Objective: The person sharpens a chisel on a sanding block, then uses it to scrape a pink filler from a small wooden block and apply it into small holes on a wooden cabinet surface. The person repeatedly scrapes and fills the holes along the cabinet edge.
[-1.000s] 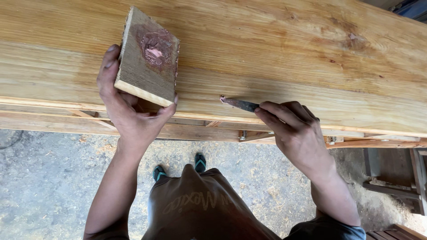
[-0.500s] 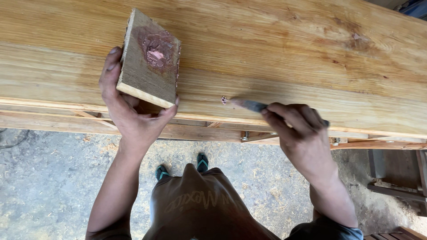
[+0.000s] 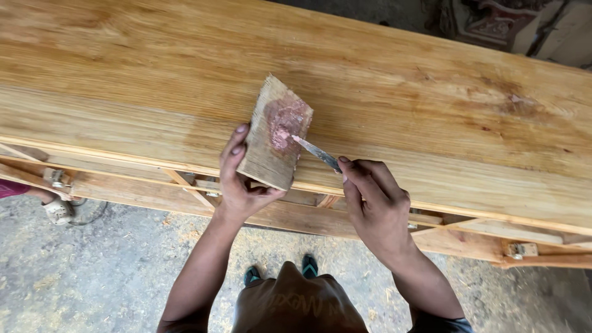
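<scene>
Hands, two, bare. Left hand (image 3: 242, 185): closed around the near end of a small rough wooden block (image 3: 275, 134), thumb under its near edge, fingers up its left side. Right hand (image 3: 374, 206): closed on the handle of a narrow metal putty knife (image 3: 316, 153), forefinger laid along it; blade tip touching a patch of pinkish-red filler paste (image 3: 285, 123) on the block's upper face.

Small rough wooden block: held tilted, far end up, above the near edge of the table's top, at the middle of the view.

Long pale wooden plank top (image 3: 431, 117): smooth, strongly grained, with a few darker knots toward the right; runs left to right across the whole view as the table surface.

Wooden frame rails (image 3: 468, 237): beneath the near edge of the top, with small metal fittings.

Grey concrete floor (image 3: 105, 271): below, dusted with sawdust; teal footwear (image 3: 310, 266) visible near the person's body.
</scene>
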